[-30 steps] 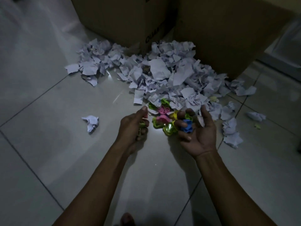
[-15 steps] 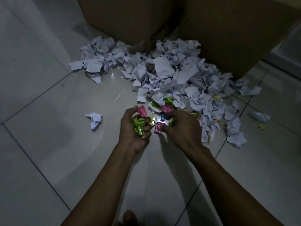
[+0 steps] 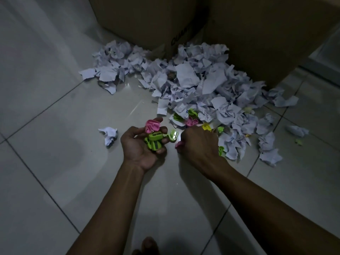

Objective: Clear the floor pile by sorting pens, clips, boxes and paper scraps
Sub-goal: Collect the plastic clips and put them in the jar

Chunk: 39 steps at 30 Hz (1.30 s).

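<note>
Two cardboard boxes (image 3: 147,21) stand against the far edge of the scene, their bases touching the heap of torn paper scraps (image 3: 193,83), which spreads from them toward the viewer across the tiled floor (image 3: 55,144). Coloured plastic clips (image 3: 192,122) lie at the heap's near edge, partly under paper. The right hand (image 3: 198,144), palm up and cradling clips a second ago, is now turned knuckles up and curled over the clips on the floor, a pink one showing at its fingertips; whether it grips is not clear. The left hand (image 3: 141,144) has filled: its curled fingers hold a pink clip (image 3: 152,126) and green clips (image 3: 154,141), with a further green clip (image 3: 173,135) just beside its fingertips. The clips are thus being separated from the paper, which remains unsorted. Bare tile lies open to the left and in the foreground; the boxes close the far side. A lone crumpled scrap (image 3: 109,134) lies apart, left of the hands.
</note>
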### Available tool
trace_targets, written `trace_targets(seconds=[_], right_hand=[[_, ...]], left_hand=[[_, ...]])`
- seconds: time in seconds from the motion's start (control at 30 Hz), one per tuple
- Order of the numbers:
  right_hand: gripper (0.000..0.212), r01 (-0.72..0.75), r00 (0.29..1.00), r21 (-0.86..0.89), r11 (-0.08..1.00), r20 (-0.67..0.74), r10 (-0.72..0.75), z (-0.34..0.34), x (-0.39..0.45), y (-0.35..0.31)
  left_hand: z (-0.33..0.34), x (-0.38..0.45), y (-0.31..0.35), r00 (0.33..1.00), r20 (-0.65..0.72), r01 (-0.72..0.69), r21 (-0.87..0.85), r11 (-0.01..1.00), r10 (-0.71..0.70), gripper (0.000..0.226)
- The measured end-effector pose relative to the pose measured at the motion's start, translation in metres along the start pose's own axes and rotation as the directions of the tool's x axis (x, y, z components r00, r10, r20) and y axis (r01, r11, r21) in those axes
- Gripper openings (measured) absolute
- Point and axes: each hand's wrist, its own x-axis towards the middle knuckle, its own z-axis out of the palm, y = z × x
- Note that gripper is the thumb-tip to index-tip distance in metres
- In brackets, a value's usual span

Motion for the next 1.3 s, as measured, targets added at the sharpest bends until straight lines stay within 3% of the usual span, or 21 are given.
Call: trace_targets(seconds=[0.07, 0.13, 0.2, 0.23, 0.3, 0.37, 0.43, 0.5, 0.73, 0.87, 1.0, 1.07, 1.17, 1.23, 1.3], right_hand=[[0.026, -0.024, 0.999, 0.052, 0.998, -0.027, 0.025, -0.004, -0.001, 0.003], [0.020, -0.126, 0.990, 0.357, 0.926, -0.011, 0.139, -0.011, -0.001, 0.006], [0.014, -0.240, 0.956, 0.735, 0.634, 0.066, 0.285, -0.021, -0.001, 0.011], [0.014, -0.281, 0.932, 0.842, 0.460, 0.125, 0.341, -0.027, -0.002, 0.014], [0.012, -0.361, 0.870, 0.925, 0.114, 0.291, 0.398, -0.034, -0.007, 0.022], [0.013, -0.388, 0.826, 0.898, -0.209, 0.439, 0.353, -0.037, -0.012, 0.032], [0.012, -0.377, 0.815, 0.841, -0.389, 0.500, 0.293, -0.036, -0.018, 0.041], [0.013, -0.341, 0.837, 0.827, -0.447, 0.484, 0.257, -0.033, -0.022, 0.046], [0.014, -0.288, 0.911, 0.857, -0.427, 0.383, 0.153, -0.029, -0.030, 0.055], [0.035, -0.276, 0.913, 0.860, -0.429, 0.375, 0.164, -0.030, -0.029, 0.058], [0.019, -0.329, 0.890, 0.892, -0.310, 0.402, 0.214, -0.030, -0.027, 0.057], [0.020, -0.359, 0.886, 0.913, -0.195, 0.399, 0.236, -0.030, -0.026, 0.057], [0.028, -0.392, 0.881, 0.914, 0.104, 0.341, 0.327, -0.030, -0.023, 0.055], [0.025, -0.339, 0.910, 0.878, 0.338, 0.216, 0.353, -0.027, -0.019, 0.054], [0.012, -0.242, 0.955, 0.761, 0.602, 0.077, 0.287, -0.024, -0.015, 0.055]], left_hand=[[0.000, 0.001, 0.003, 1.000, 0.000, -0.007, 0.029, 1.000, 0.007, 0.050], [0.000, 0.002, 0.007, 1.000, -0.027, -0.001, 0.083, 0.997, 0.004, 0.044], [0.001, 0.005, 0.010, 0.997, -0.073, 0.035, 0.158, 0.987, -0.024, 0.045], [0.001, 0.006, 0.011, 0.995, -0.095, 0.053, 0.195, 0.979, -0.035, 0.045], [0.004, 0.007, 0.012, 0.991, -0.127, 0.069, 0.241, 0.968, -0.039, 0.040], [0.007, 0.007, 0.011, 0.990, -0.133, 0.073, 0.253, 0.965, -0.040, 0.036], [0.009, 0.006, 0.010, 0.990, -0.131, 0.076, 0.242, 0.967, -0.045, 0.039], [0.009, 0.006, 0.009, 0.992, -0.117, 0.074, 0.227, 0.971, -0.048, 0.040], [0.010, 0.003, 0.009, 0.997, -0.055, 0.070, 0.193, 0.979, -0.060, 0.039], [0.016, 0.001, 0.014, 0.989, -0.096, 0.135, 0.266, 0.954, -0.113, 0.026], [0.022, 0.001, 0.019, 0.971, -0.151, 0.228, 0.332, 0.915, -0.187, 0.016], [0.024, 0.003, 0.019, 0.954, -0.199, 0.284, 0.362, 0.888, -0.224, 0.015], [0.027, 0.008, 0.015, 0.929, -0.312, 0.337, 0.483, 0.809, -0.200, 0.008], [0.030, 0.008, 0.012, 0.911, -0.404, 0.339, 0.614, 0.713, -0.085, 0.004], [0.029, 0.012, 0.008, 0.908, -0.408, 0.275, 0.759, 0.590, 0.101, 0.005]])
